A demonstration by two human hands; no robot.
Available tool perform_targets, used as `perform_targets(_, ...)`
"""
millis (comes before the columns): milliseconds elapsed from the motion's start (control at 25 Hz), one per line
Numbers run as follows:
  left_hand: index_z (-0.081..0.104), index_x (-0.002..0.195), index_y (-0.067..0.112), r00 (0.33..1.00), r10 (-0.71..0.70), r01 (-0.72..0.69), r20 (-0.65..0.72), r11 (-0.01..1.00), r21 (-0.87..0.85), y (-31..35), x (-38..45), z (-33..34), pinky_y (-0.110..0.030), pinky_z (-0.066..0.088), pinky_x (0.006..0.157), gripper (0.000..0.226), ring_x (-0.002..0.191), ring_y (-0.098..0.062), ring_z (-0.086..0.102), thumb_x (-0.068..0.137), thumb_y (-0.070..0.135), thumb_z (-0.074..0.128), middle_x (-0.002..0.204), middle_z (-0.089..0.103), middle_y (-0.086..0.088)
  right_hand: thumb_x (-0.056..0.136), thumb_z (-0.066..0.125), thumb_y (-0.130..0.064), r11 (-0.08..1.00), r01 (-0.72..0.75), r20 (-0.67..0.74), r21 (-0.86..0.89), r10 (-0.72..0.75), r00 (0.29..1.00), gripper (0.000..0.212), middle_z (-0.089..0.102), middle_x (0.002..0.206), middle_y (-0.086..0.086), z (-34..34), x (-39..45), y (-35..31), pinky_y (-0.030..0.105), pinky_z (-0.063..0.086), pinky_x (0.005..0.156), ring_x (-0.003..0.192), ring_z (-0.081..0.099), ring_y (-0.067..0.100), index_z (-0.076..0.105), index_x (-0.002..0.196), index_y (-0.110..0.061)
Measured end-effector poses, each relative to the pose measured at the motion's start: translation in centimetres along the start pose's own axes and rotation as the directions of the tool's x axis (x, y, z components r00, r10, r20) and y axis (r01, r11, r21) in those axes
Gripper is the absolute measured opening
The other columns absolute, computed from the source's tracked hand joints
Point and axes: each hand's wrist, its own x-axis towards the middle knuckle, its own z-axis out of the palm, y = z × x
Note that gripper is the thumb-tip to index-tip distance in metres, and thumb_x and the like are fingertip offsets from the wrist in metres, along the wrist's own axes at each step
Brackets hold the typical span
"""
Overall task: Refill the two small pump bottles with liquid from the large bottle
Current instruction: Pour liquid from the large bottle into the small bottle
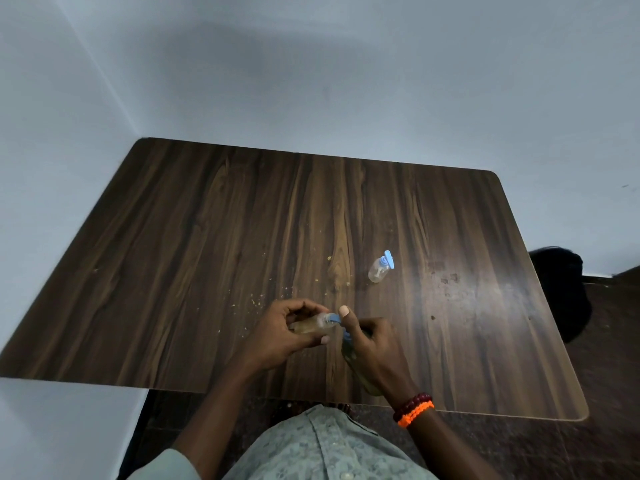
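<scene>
My left hand (287, 332) grips a small clear pump bottle (313, 325) with yellowish liquid, held on its side above the table's near part. My right hand (372, 344) pinches that bottle's blue pump head (337, 318) with the thumb raised. Under my right hand and forearm a larger clear bottle (351, 355) with greenish-yellow liquid shows in part; most of it is hidden. A second small pump bottle (379, 268) with a blue pump stands alone on the table, beyond my right hand.
The dark wooden table (207, 237) has small yellow crumbs (256, 299) near my hands and dull stains to the right. Walls close in at the back and left. A dark object (561, 289) sits on the floor off the right edge.
</scene>
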Motion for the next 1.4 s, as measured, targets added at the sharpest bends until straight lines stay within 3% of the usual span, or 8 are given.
perform_targets(160,0.079,0.106,0.025,1.0,-0.01,0.01,0.009,1.0,0.02,-0.2,0.0,0.2,-0.022,0.059,0.084,0.036,0.101,-0.007,0.075,0.076,0.012,0.092,0.106,0.08,0.007,0.078,0.043,-0.089,0.998,-0.028,-0.014,-0.048,0.028,1.0,0.092,0.069,0.068,0.016,0.5,-0.1,0.5,0.048,0.057,0.066,0.069,0.066,0.031,0.075,0.074,-0.003)
perform_targets(360,0.079,0.107,0.024,1.0,-0.004,0.004,-0.007,1.0,0.0,-0.3,0.0,0.1,-0.022,0.059,0.085,0.035,0.102,-0.009,0.075,0.076,0.016,0.092,0.107,0.08,0.004,0.073,0.037,-0.097,0.999,0.039,0.001,0.002,-0.039,0.999,0.107,0.066,0.059,0.019,-0.2,-0.3,-0.5,0.027,0.041,0.052,0.048,0.053,0.014,0.073,0.068,0.004)
perform_targets(440,0.079,0.107,0.025,1.0,-0.007,0.007,-0.008,1.0,0.001,-0.1,-0.1,0.1,-0.022,0.059,0.085,0.035,0.102,-0.009,0.075,0.076,0.016,0.092,0.107,0.08,0.005,0.075,0.04,-0.09,0.999,0.047,-0.011,0.005,-0.047,0.999,0.101,0.067,0.061,0.02,-0.3,-0.4,-0.6,0.024,0.039,0.051,0.048,0.053,0.02,0.073,0.07,0.006)
perform_targets(640,0.079,0.104,0.025,1.0,-0.013,0.013,0.014,1.0,-0.001,0.1,-0.2,0.2,-0.018,0.058,0.082,0.034,0.1,-0.004,0.074,0.077,0.009,0.091,0.106,0.08,0.009,0.079,0.044,-0.078,0.999,0.039,0.008,0.005,-0.039,0.999,0.087,0.062,0.06,0.027,0.0,-0.3,-0.1,0.031,0.038,0.052,0.049,0.049,0.022,0.071,0.066,0.004)
perform_targets(880,0.078,0.108,0.02,1.0,0.005,-0.005,0.004,1.0,-0.005,0.0,-0.1,0.1,-0.02,0.059,0.086,0.034,0.103,-0.009,0.074,0.077,0.013,0.091,0.107,0.08,0.003,0.07,0.035,-0.102,0.999,0.047,0.011,0.003,-0.047,0.999,0.112,0.068,0.062,0.02,-0.1,-0.2,0.1,0.025,0.043,0.053,0.058,0.061,0.031,0.073,0.07,0.003)
perform_targets(960,0.078,0.108,0.021,1.0,0.003,-0.003,0.006,1.0,-0.005,0.1,-0.2,0.2,-0.02,0.059,0.085,0.034,0.102,-0.007,0.074,0.077,0.012,0.091,0.107,0.08,0.004,0.074,0.036,-0.099,0.999,0.028,0.008,-0.034,-0.028,1.0,0.102,0.066,0.065,0.015,0.1,-0.1,0.7,0.031,0.047,0.058,0.063,0.061,0.027,0.073,0.071,-0.005)
perform_targets(1120,0.078,0.107,0.025,1.0,-0.016,0.016,0.016,1.0,0.013,0.0,-0.3,0.3,-0.021,0.059,0.085,0.036,0.102,-0.005,0.074,0.076,0.013,0.092,0.108,0.08,0.008,0.083,0.042,-0.08,0.998,0.022,0.008,-0.059,-0.022,1.0,0.083,0.049,0.05,0.005,0.2,-0.2,0.8,0.026,0.033,0.055,0.053,0.045,0.015,0.067,0.059,-0.004)
perform_targets(1400,0.078,0.108,0.021,1.0,0.004,-0.004,0.003,1.0,-0.019,0.1,-0.3,0.2,-0.021,0.06,0.085,0.035,0.102,-0.008,0.074,0.077,0.013,0.092,0.107,0.08,0.003,0.077,0.037,-0.097,0.998,0.068,0.044,0.014,-0.069,0.997,0.106,0.063,0.056,0.021,-0.1,-0.3,0.2,0.031,0.042,0.053,0.047,0.053,0.023,0.069,0.062,0.003)
